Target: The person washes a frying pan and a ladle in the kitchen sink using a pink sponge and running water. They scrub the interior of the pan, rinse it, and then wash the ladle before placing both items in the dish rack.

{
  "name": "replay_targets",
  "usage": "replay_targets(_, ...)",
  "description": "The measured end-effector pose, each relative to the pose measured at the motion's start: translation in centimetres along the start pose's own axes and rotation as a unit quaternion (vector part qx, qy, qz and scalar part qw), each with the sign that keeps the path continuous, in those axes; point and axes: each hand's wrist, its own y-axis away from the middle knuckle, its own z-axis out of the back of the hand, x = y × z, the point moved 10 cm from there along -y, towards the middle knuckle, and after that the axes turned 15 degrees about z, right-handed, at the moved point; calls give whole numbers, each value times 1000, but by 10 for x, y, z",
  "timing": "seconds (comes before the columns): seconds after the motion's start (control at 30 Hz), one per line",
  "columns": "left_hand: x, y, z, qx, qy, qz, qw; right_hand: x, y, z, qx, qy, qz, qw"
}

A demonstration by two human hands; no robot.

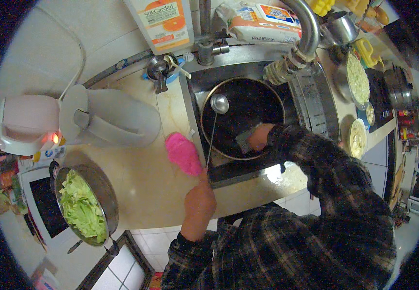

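My left hand [200,198] grips the thin handle of a metal ladle [219,104], whose bowl is over a dark round pan [244,85] in the sink [227,174]. Inside the pan, near its lower right side, my right hand [261,137] is closed on a pale greyish cloth or pad [245,139]; its fingers are partly hidden. A bright pink cloth [183,154] lies on the counter just left of the sink, close above my left hand. The metal faucet [305,29] arches over the sink's right side.
At the left stand a pale pitcher [122,117] and a steel pot of chopped leafy greens [84,210]. Behind the sink are a large bottle [164,25] and a wipes pack [260,21]. Bowls of food, one of them shredded and pale [358,79], line the right counter.
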Motion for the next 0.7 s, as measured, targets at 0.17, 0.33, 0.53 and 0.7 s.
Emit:
replay_targets(0.17,3,0,-2,-7,17,-9,1000,-16,25,36,-1,7,-52,999)
replay_targets(0.33,-2,-2,-3,-22,27,-37,999,50,-13,49,-71,-183,70,978)
replay_targets(0.53,6,-3,-5,14,-9,8,1000,29,-16,-1,-43,-84,50,994)
replay_targets(0.7,2,-3,0,9,-3,0,1000,-70,7,-35,-79,28,-93,992)
